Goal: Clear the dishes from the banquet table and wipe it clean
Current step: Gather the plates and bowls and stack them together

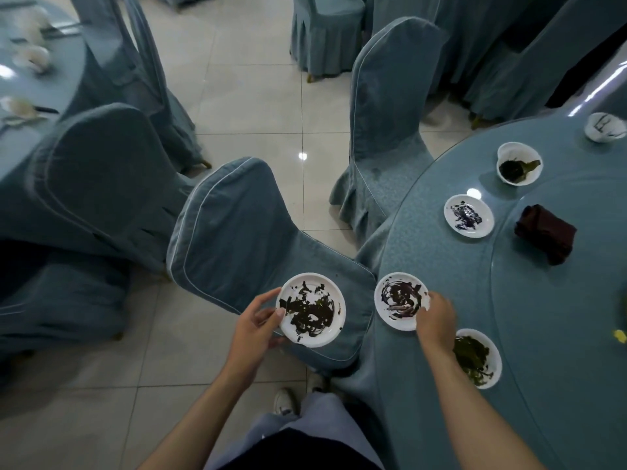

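Note:
My left hand (254, 329) grips a white plate smeared with dark sauce (310, 310), held in the air over a chair seat. My right hand (436, 318) pinches the right rim of a second sauce-smeared plate (400, 301) lying at the edge of the round blue banquet table (441, 249). Just behind that hand a white bowl with green leftovers (478, 357) stands on the table. Farther along the edge lie a third smeared plate (469, 215), a bowl with greens (518, 163) and a small white cup (604, 127). A folded dark red cloth (544, 234) rests on the glass turntable.
Blue-covered chairs (251, 232) crowd the tiled floor to the left of the table, one directly under the held plate. Another chair (386, 106) stands against the table's far edge. A second table with white dishes (30, 59) is at the far left. My shoes show below.

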### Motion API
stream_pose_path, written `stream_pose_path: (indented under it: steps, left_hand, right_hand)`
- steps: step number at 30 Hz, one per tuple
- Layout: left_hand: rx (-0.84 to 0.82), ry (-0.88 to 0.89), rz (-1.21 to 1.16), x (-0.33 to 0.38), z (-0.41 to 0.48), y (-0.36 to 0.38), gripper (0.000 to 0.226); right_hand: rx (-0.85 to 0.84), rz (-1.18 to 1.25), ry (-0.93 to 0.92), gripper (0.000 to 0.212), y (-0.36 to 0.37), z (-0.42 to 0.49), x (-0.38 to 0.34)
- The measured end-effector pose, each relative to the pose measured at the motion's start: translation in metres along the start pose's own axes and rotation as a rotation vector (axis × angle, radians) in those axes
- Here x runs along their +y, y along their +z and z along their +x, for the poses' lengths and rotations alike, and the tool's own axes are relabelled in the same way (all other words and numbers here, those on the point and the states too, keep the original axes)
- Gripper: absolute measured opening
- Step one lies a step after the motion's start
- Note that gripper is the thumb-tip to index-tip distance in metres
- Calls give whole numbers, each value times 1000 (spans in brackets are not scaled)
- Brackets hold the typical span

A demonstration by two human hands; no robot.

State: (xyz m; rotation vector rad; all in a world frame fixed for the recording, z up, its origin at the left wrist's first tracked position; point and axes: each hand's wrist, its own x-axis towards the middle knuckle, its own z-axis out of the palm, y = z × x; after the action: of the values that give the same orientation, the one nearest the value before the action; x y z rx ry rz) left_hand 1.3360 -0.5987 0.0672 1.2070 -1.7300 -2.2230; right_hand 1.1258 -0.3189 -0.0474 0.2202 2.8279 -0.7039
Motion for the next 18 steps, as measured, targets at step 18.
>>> stream_pose_path:
  steps: [18]
  left_hand:
    - [59, 29, -82, 21, 21, -9, 34]
  right_hand:
    - [-160, 607, 5, 21, -29, -12, -64]
